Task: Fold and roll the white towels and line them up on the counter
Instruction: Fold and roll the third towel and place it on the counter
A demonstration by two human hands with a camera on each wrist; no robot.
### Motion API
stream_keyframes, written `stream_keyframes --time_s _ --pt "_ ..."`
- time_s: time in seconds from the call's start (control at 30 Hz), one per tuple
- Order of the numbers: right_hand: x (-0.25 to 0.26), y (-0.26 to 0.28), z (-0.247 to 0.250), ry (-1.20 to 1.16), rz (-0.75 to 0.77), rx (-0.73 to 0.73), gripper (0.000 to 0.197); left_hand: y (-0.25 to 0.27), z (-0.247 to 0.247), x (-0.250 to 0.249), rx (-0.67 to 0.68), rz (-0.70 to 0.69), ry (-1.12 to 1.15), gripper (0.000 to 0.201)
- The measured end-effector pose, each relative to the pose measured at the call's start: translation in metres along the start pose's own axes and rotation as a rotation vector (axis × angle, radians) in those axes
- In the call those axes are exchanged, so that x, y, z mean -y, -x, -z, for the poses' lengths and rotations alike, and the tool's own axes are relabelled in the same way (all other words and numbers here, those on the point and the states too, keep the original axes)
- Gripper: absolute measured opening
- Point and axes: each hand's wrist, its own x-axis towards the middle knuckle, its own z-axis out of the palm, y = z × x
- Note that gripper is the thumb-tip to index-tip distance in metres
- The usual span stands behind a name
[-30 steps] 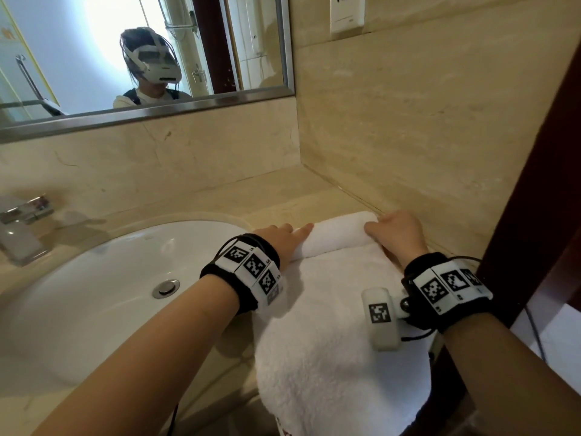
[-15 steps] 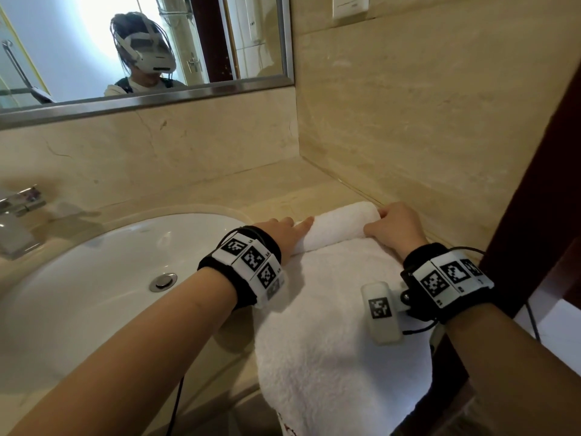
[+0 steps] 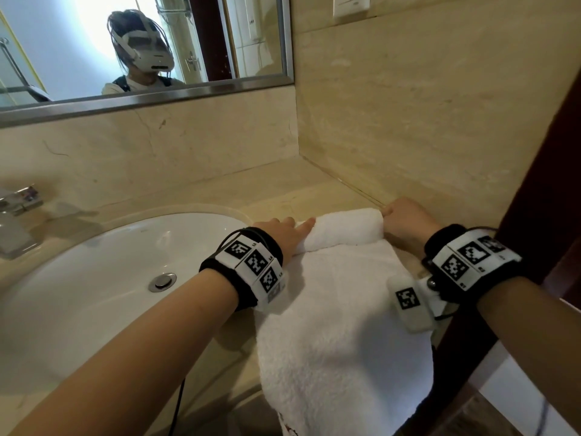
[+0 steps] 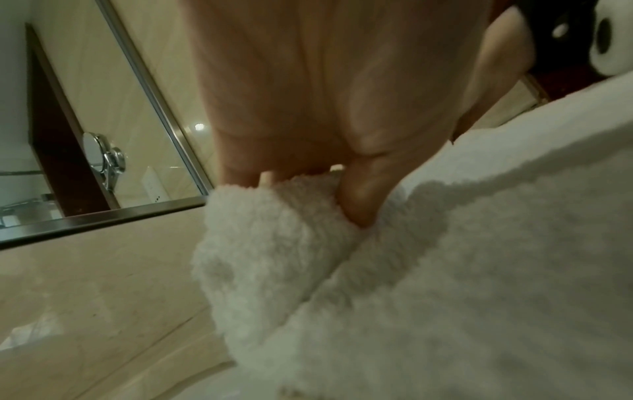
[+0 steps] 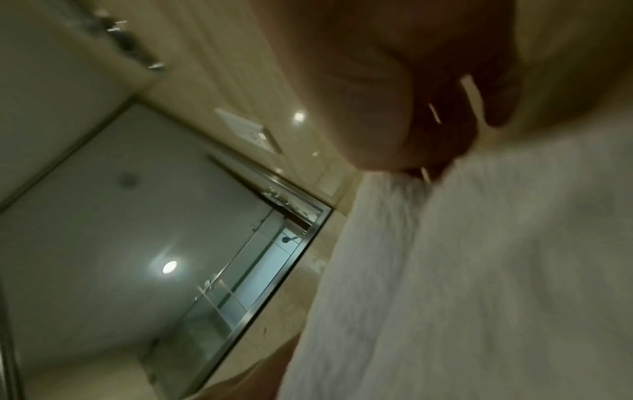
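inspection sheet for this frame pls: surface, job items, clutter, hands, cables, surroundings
Surface: beige stone counter with an inset white sink.
Job's things: one white towel, far end rolled, the rest flat and hanging over the counter's front edge. No other towels seen.
Clutter: nothing seen.
Hands: left hand at the roll's left end, thumb pressed into it in the left wrist view; right hand at the roll's right end, its fingers hidden.
Cables: black cable hanging under the left forearm; thin cable by the right wrist camera.
Surroundings: mirror, faucet, wall outlet, dark wood door frame.
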Motion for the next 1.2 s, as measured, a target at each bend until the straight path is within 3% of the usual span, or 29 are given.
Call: stream_keyframes --time_s 0.1,0.17,0.3,0.37,0.5,0.67,0.83,1.07,1.13,1.2 --pt "0.009 -0.001 0.027 -0.042 -0.022 -0.060 0.023 0.002 0.003 0.001 0.003 -0.005 0.021 0.076" --pt "0.019 0.004 0.036 -0.119 0.076 -0.097 0.033 0.004 0.006 0.001 -0.005 -0.018 0.037 0.071" --pt "0.038 0.012 0.023 0.162 0.395 0.242 0.049 0.008 0.017 -0.002 -0.002 -0.051 -0.022 0.069" --pt "0.044 0.006 0.012 0.360 0.488 0.293 0.045 0.006 0.018 -0.004 0.001 -0.048 -0.075 0.069" --pt "0.053 -0.002 0.002 0.504 0.530 0.278 0.032 0.005 0.009 -0.007 -0.016 -0.029 -0.087 0.075" --pt "0.052 -0.002 -0.003 0.626 0.705 0.271 0.027 0.009 0.010 0.018 -0.009 -0.035 0.252 0.055" --pt "0.041 -0.001 -0.002 0.581 0.819 0.256 0.024 0.018 0.011 0.042 0.076 0.072 0.345 0.053" --pt "0.034 0.014 -0.001 0.798 1.026 0.136 0.015 0.022 0.007 0.032 0.095 0.027 0.351 0.046" --pt "0.027 0.020 -0.001 0.785 1.039 0.163 0.017 0.025 0.008 0.029 0.092 -0.001 0.297 0.046" --pt "0.020 0.025 0.003 0.708 0.957 0.276 0.022 0.029 0.009 0.026 0.084 -0.024 0.218 0.048"
